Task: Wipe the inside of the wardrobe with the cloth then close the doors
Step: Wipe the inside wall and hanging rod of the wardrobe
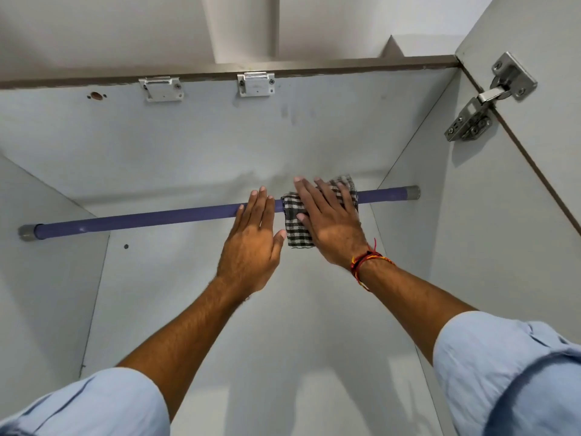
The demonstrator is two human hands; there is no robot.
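I look up into a pale grey wardrobe [204, 136]. A purple hanging rail [141, 220] crosses it from left wall to right wall. My right hand [330, 221] lies flat with fingers spread on a folded black-and-white checked cloth [295, 225], pressing it against the back panel behind the rail. My left hand [251, 243] is flat and empty just left of the cloth, fingers straight over the rail, its thumb close to the cloth's edge. A red and yellow thread band sits on my right wrist.
The right door [534, 184] stands open, held by a metal hinge [484, 99]. Two white catch plates [256, 84] are fixed at the front of the top panel. The left side wall [41, 278] and right side wall [424, 199] close in the space.
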